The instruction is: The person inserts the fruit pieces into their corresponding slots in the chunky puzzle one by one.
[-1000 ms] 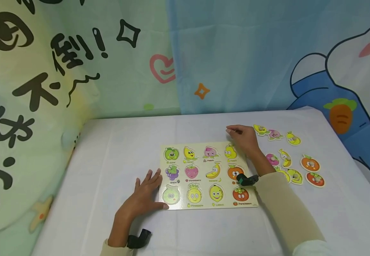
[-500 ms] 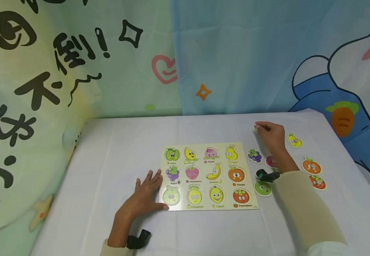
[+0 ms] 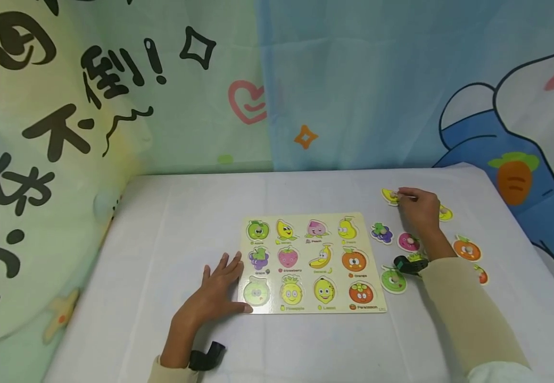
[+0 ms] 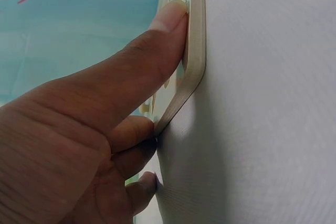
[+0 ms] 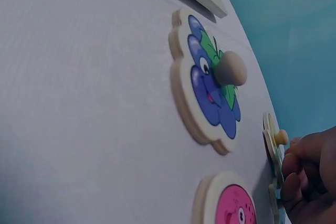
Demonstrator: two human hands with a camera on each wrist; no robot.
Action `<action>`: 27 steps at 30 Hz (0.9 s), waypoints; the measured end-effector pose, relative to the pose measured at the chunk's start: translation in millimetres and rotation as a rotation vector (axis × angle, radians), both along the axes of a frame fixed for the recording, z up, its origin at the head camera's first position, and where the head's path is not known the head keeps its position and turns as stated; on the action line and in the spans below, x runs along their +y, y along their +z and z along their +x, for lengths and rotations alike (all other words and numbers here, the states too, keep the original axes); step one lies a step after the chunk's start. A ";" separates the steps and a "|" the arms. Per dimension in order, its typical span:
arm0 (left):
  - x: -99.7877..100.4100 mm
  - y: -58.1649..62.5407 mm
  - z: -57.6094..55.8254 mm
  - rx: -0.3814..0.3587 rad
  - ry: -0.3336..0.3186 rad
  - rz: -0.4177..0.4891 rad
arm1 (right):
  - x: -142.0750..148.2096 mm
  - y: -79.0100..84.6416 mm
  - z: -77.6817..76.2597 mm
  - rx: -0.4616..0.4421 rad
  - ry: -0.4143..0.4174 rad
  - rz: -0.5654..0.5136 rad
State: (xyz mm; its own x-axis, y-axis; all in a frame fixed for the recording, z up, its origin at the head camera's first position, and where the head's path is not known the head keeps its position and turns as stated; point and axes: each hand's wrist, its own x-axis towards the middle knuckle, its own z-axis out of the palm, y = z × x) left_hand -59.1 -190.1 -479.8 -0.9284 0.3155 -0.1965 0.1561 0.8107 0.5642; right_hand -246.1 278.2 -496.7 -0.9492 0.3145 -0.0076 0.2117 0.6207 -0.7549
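My left hand (image 3: 216, 287) rests at the left edge of a cream fruit puzzle board (image 3: 305, 266), fingers spread. In the left wrist view its thumb (image 4: 168, 22) lies on the board's face beside the corner, with the other fingers along the edge. My right hand (image 3: 420, 210) is at the back right, fingers curled beside a yellow mango puzzle piece (image 3: 389, 196). The right wrist view shows the fingertips (image 5: 292, 163) close by two knobbed pieces; the mango's knob (image 5: 281, 137) stands free of them. The lower piece is mostly hidden, and I cannot tell whether its knob is pinched.
Between board and right arm lie a grape piece (image 3: 381, 232) with a wooden knob (image 5: 231, 68), a pink strawberry piece (image 3: 408, 242) and a green apple piece (image 3: 394, 280). An orange piece (image 3: 466, 248) lies farther right. A patterned curtain (image 3: 353, 90) hangs behind the table.
My right hand has moved right from the board's top edge, over the mango piece, then slightly past it. The mango piece shows again. The left hand and board have stayed put.
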 end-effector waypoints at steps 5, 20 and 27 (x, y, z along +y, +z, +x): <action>-0.6 0.2 0.1 -0.001 -0.005 0.005 | -2.8 -4.7 -3.7 -0.006 0.052 0.032; -0.2 -1.2 -0.9 -0.010 0.007 -0.008 | -13.9 4.9 -9.7 -0.093 0.082 0.093; -0.5 -1.8 -0.3 -0.007 0.011 0.003 | -14.6 5.6 -9.4 -0.090 0.072 0.088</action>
State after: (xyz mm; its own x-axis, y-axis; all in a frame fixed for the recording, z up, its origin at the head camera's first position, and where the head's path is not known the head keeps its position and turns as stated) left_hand -59.4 -190.6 -481.5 -0.9303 0.3062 -0.2021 0.1436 0.8107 0.5675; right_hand -255.6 263.6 -491.1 -0.9661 0.2485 -0.0695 0.2287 0.6998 -0.6768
